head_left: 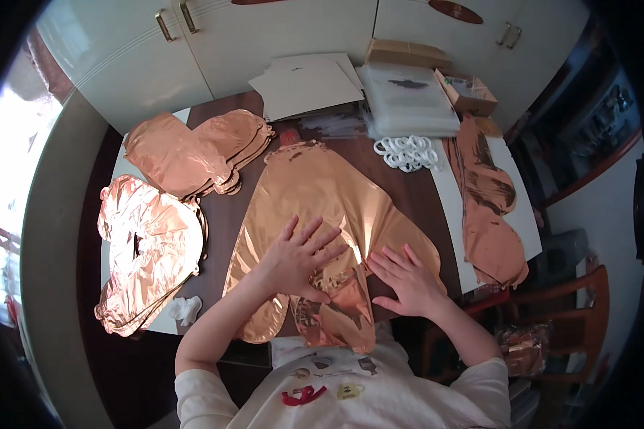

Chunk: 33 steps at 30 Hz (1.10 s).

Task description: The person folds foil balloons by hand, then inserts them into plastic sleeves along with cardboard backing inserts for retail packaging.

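Note:
A large, flat copper-coloured foil balloon is spread across the middle of the dark table, its lower end hanging toward my lap with crinkled folds. My left hand lies palm down on it, fingers spread wide. To the right, my right hand rests with stretched fingers on the foil near a shiny crease. Neither hand grips anything. A small red piece shows at the balloon's far end.
Copper foil stacks lie at the far left, near left and right. Behind are white sheets, clear plastic bags, white rings and a small open box. A crumpled white tissue sits by the near-left stack.

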Tool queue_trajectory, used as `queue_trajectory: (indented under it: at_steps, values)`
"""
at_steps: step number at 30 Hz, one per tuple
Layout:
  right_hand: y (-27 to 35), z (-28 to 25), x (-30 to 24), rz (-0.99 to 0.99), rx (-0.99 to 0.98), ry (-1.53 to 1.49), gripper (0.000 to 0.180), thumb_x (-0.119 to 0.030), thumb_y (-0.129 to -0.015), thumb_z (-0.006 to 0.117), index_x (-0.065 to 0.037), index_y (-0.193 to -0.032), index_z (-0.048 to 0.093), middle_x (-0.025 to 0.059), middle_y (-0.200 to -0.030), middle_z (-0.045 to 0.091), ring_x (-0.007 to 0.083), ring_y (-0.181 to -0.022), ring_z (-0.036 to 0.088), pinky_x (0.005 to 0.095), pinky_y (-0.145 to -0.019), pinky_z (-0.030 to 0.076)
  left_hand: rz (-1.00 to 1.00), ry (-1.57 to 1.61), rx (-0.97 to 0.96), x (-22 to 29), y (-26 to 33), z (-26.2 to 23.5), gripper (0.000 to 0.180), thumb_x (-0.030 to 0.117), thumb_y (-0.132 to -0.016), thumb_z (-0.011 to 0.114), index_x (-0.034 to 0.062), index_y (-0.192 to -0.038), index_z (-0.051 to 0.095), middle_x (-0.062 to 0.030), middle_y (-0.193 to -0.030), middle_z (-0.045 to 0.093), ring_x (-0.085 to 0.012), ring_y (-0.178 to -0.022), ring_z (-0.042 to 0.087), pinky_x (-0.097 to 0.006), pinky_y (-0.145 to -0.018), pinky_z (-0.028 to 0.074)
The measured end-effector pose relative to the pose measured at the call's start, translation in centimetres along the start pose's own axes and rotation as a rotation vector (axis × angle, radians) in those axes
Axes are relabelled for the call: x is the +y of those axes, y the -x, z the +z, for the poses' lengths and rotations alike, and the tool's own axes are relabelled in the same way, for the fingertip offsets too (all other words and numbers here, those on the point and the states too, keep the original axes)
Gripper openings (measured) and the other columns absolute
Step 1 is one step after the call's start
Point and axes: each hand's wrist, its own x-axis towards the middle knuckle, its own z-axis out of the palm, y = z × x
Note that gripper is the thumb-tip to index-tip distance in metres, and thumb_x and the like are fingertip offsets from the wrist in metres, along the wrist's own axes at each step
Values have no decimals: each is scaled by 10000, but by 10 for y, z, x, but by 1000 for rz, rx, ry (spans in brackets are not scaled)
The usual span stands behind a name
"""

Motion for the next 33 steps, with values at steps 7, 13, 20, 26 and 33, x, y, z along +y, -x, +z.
queue_trajectory:
  at_steps: [7,13,20,26,33]
  values:
    - [22,3,2,52,17,60,647,-510,-850,538,-137,-1366,420,38,-1425,388,245,-1340,316,539,-1084,215,-2,8,12,11,1,1,986,770,-610,557,240,-1416,352,-53,-1487,289,-340,-1372,239,-600,-1080,159]
    - [31,5,10,115,133,7,572,-459,-850,572,-155,-1325,474,55,-1385,433,276,-1313,357,547,-1062,249,-40,-2,-2,5,-4,-2,1005,764,-614,568,223,-1426,329,-71,-1461,327,-357,-1357,262,-611,-1068,178]
    - [34,-9,32,437,458,-113,585,-222,-742,720,-17,-1232,474,163,-1216,487,364,-1121,471,443,-932,404,-46,0,-17,3,-3,-4,1020,764,-605,577,211,-1425,329,-77,-1449,345,-367,-1357,256,-613,-1067,170]
    - [30,-13,35,638,339,-317,557,-194,-747,726,-52,-1209,450,164,-1120,528,359,-991,548,417,-829,465,-36,7,-15,2,-3,-3,1040,769,-590,582,201,-1425,331,-77,-1448,346,-364,-1364,244,-620,-1067,155]
    - [26,-40,10,695,340,-767,446,-132,-798,658,-73,-1184,441,213,-920,631,374,-852,635,411,-709,509,-33,16,-27,1,-2,-3,1011,759,-614,575,215,-1429,325,-72,-1469,318,-357,-1376,221,-622,-1074,129]
